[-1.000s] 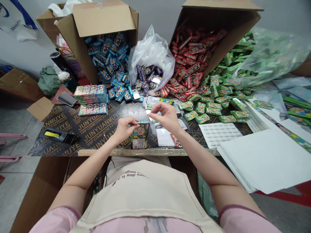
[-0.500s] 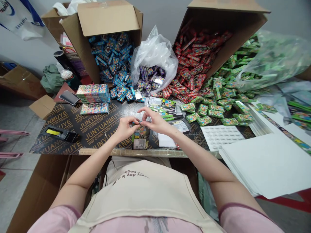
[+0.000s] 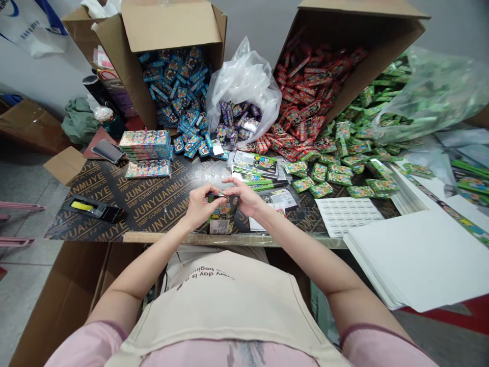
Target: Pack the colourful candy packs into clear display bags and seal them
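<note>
The right hand (image 3: 247,200) has been brought in to the top of the dark printed packet (image 3: 220,226), held at the front edge of the desk (image 3: 145,196). Its top is pinched by the left hand (image 3: 201,206); whether the right grip is closed cannot be told.

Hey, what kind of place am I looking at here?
Probably a small packing workshop: loose blue packets and red packets spill from open cartons onto a worktable, where a sheet of small labels also lies.
</note>
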The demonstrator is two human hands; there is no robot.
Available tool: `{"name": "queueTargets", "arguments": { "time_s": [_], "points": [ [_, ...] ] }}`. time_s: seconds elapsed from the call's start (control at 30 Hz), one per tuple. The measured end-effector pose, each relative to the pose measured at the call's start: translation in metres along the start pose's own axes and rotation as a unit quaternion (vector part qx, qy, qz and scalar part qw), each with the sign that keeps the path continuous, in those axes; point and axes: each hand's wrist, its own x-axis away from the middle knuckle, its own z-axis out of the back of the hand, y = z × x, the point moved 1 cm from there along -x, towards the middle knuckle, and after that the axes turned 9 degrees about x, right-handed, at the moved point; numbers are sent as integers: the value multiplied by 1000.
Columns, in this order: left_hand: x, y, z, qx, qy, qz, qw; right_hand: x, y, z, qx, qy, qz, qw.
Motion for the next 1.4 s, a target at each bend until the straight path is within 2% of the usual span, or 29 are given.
{"name": "queueTargets", "arguments": {
  "time_s": [0.07, 0.13, 0.2, 0.3, 0.37, 0.4, 0.47, 0.53, 0.67, 0.73, 0.83, 0.93, 1.0, 1.07, 1.13, 1.27, 1.4],
  "points": [
    [8, -9, -4, 48, 9, 45, 998, -3, 8, -4, -69, 11, -56, 996],
    [15, -20, -5, 110, -3, 91, 990, -6, 15, -2, -103, 49, -49, 992],
    [18, -26, 4, 131, -8, 110, 985, -7, 21, 5, -124, 74, -32, 989],
    [10, -24, 44, 26, 66, 56, 996, -7, 29, 22, -140, 129, -15, 982],
    [-3, -23, 81, -98, 111, -14, 989, -5, 34, 31, -130, 157, -12, 979],
    [-12, -26, 99, -157, 108, -48, 981, -3, 36, 33, -117, 161, -10, 980],
    [-29, -40, 131, -255, 67, -83, 961, 1, 40, 33, -72, 153, 3, 986],
    [-44, -64, 155, -334, 20, -69, 940, 4, 45, 30, -9, 133, 32, 991],
    [-53, -111, 180, -449, -53, -2, 892, 1, 59, 33, 140, 103, 107, 979],
    [-50, -127, 186, -475, -78, -5, 877, -7, 65, 46, 230, 124, 142, 955],
    [-47, -142, 192, -486, -68, -19, 871, -28, 67, 76, 380, 198, 177, 886],
    [-53, -145, 189, -482, -51, -16, 875, -57, 63, 112, 516, 243, 159, 806],
    [-58, -140, 180, -481, -28, -5, 876, -76, 60, 131, 592, 226, 120, 764],
    [-58, -130, 163, -464, 5, 1, 886, -90, 61, 141, 652, 183, 84, 731],
    [-53, -118, 142, -416, 25, -1, 909, -97, 65, 142, 699, 140, 90, 696],
    [-31, -97, 98, -274, 27, 5, 961, -91, 72, 130, 751, 91, 190, 626],
    [-14, -85, 63, -104, 30, 88, 990, -77, 69, 123, 754, 68, 215, 617]
  ]
}}
